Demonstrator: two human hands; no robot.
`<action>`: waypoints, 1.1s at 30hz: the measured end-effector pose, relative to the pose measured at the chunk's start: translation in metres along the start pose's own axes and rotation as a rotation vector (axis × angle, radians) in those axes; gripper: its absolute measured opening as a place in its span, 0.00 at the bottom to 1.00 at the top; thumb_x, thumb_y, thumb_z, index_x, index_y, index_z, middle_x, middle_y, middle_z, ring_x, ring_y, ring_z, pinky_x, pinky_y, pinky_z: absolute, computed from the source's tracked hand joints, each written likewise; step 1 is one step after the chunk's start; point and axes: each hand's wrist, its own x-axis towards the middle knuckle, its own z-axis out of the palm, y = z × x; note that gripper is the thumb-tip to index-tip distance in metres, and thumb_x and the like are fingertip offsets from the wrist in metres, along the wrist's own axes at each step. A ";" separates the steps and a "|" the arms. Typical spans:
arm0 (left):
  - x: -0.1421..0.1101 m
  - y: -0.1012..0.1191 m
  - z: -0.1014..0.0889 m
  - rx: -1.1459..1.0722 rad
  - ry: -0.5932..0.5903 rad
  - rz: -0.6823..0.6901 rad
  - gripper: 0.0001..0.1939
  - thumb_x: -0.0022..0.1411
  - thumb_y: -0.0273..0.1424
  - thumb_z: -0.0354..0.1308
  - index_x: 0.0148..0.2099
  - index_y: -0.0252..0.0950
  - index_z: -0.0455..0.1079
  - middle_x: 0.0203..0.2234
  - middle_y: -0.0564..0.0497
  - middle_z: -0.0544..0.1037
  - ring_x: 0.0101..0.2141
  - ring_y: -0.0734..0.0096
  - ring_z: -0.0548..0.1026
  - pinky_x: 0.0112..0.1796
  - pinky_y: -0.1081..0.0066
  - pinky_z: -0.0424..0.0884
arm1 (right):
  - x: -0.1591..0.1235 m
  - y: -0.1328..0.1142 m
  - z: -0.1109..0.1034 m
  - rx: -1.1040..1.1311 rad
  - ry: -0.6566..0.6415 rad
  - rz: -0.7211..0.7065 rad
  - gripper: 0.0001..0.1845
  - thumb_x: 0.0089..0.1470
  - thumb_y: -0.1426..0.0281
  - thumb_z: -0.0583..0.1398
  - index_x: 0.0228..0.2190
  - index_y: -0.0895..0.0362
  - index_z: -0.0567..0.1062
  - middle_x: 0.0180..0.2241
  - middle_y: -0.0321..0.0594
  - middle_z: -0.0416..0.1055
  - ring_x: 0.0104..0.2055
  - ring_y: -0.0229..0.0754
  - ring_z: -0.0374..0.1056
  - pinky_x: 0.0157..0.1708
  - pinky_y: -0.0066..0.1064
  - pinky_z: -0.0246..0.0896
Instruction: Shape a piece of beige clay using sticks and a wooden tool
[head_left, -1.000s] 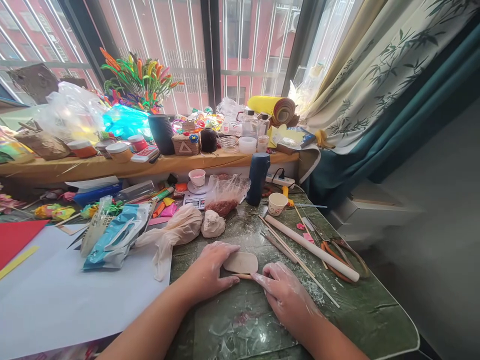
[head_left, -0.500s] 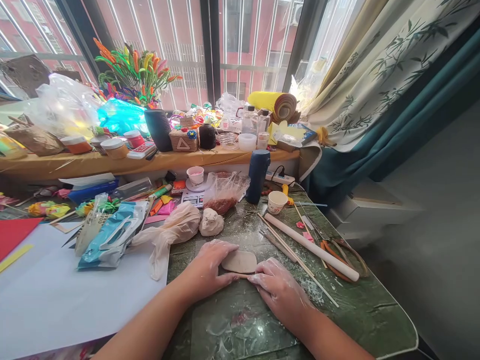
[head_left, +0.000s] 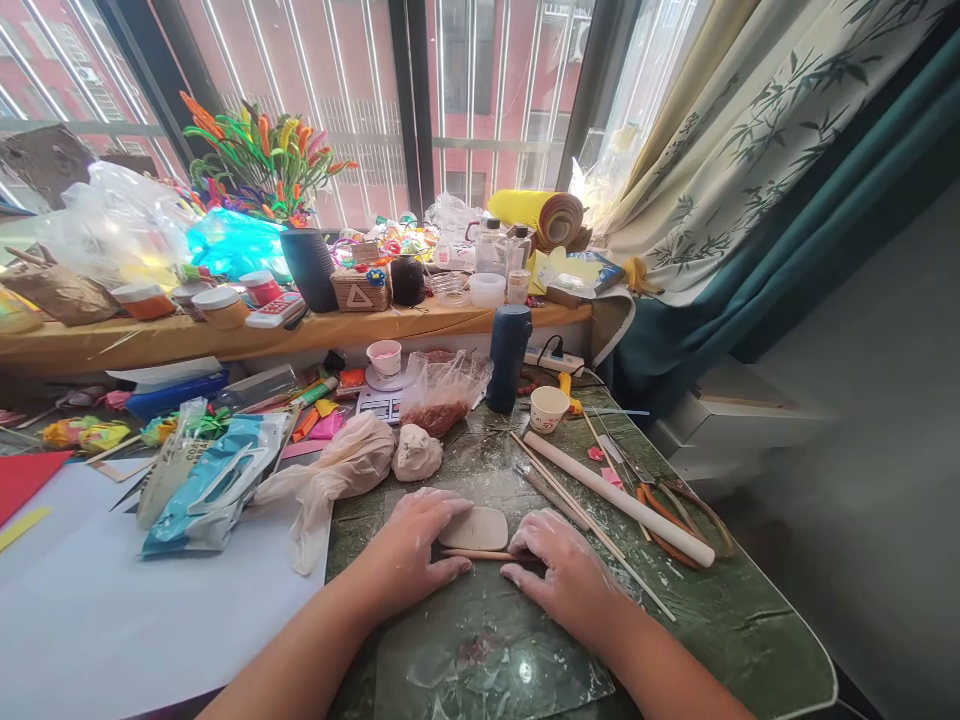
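Note:
A flat, rounded slab of pale clay [head_left: 474, 528] lies on a clear sheet [head_left: 487, 620] over the dark green tabletop. Along its near edge runs a thin wooden stick [head_left: 480, 554]. My left hand [head_left: 420, 540] rests at the slab's left end, fingers stretched along it and thumb spread below the stick. At the stick's right end is my right hand [head_left: 562, 565], its fingers bent and its thumb apart; the fingers hide part of the stick. White residue coats both hands. A lump of clay [head_left: 417, 453] sits beyond my left hand, beside a crumpled plastic bag [head_left: 352, 450].
Right of my hands lie a white rolling rod [head_left: 619, 497], thin sticks [head_left: 592, 530] and orange-handled scissors [head_left: 667, 530]. A dark blue bottle [head_left: 509, 360] and a paper cup [head_left: 550, 408] stand behind. White paper [head_left: 187, 620] and a blue-white packet [head_left: 214, 490] are left.
My thumbs have moved off the stick towards me and apart, so more of it shows along the slab's near edge. The view has shifted slightly.

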 end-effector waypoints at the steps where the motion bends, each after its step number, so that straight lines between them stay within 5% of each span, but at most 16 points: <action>1: 0.000 0.000 0.000 0.004 -0.008 0.005 0.34 0.54 0.30 0.73 0.62 0.44 0.68 0.60 0.47 0.74 0.60 0.48 0.69 0.61 0.49 0.61 | -0.001 0.001 -0.002 0.011 -0.010 -0.005 0.07 0.58 0.75 0.66 0.33 0.53 0.73 0.36 0.36 0.72 0.40 0.45 0.68 0.42 0.36 0.63; 8: 0.003 0.000 0.002 -0.007 -0.036 -0.021 0.34 0.57 0.29 0.71 0.64 0.44 0.66 0.61 0.47 0.74 0.61 0.49 0.67 0.63 0.48 0.59 | 0.002 0.008 -0.003 0.002 0.002 0.028 0.08 0.61 0.76 0.62 0.31 0.54 0.72 0.34 0.36 0.71 0.39 0.44 0.68 0.42 0.36 0.62; 15: 0.002 0.002 0.001 -0.012 -0.020 0.018 0.34 0.56 0.31 0.72 0.63 0.43 0.68 0.60 0.47 0.74 0.60 0.49 0.69 0.62 0.49 0.62 | 0.002 -0.004 0.004 -0.100 -0.028 -0.147 0.05 0.64 0.74 0.61 0.34 0.54 0.72 0.36 0.38 0.72 0.40 0.45 0.67 0.43 0.37 0.62; 22: 0.003 0.002 0.003 -0.025 -0.006 -0.028 0.33 0.57 0.31 0.71 0.63 0.43 0.68 0.59 0.46 0.75 0.59 0.49 0.70 0.62 0.49 0.62 | 0.011 -0.007 0.009 -0.088 0.050 0.009 0.11 0.60 0.74 0.65 0.29 0.54 0.69 0.32 0.35 0.70 0.36 0.44 0.66 0.38 0.35 0.61; 33: 0.005 0.005 0.001 -0.054 0.007 -0.015 0.29 0.56 0.28 0.71 0.59 0.43 0.71 0.56 0.48 0.77 0.57 0.52 0.72 0.61 0.51 0.65 | 0.005 0.002 0.001 0.009 0.035 0.010 0.07 0.62 0.75 0.61 0.32 0.54 0.72 0.36 0.38 0.71 0.41 0.45 0.68 0.44 0.38 0.64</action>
